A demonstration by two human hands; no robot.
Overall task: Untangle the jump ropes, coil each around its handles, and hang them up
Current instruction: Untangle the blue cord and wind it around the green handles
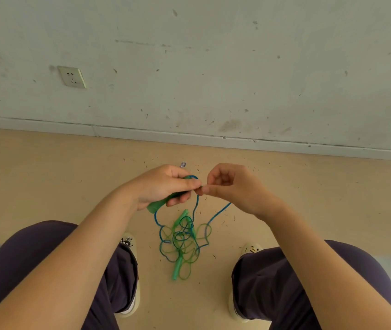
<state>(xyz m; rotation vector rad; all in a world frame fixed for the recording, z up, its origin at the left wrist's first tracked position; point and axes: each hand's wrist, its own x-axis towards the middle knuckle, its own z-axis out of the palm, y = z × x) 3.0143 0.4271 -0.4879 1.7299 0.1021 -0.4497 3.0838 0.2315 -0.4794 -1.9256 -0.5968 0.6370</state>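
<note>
Left hand [163, 186] grips a green handle [156, 206]; right hand [230, 186] pinches the blue rope [216, 216] above the tangle [183, 241].

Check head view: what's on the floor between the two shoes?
Head view: the tangled ropes, blue and green strands, with a green handle, lie between the left shoe and right shoe.

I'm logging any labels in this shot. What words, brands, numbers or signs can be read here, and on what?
No readable text anywhere.
Wall socket: only plug holes, no lettering visible.
Left shoe: a small cartoon figure, no words.
Right shoe: dark marks, too small to read.
Green handle in the left hand: no print visible.
</note>
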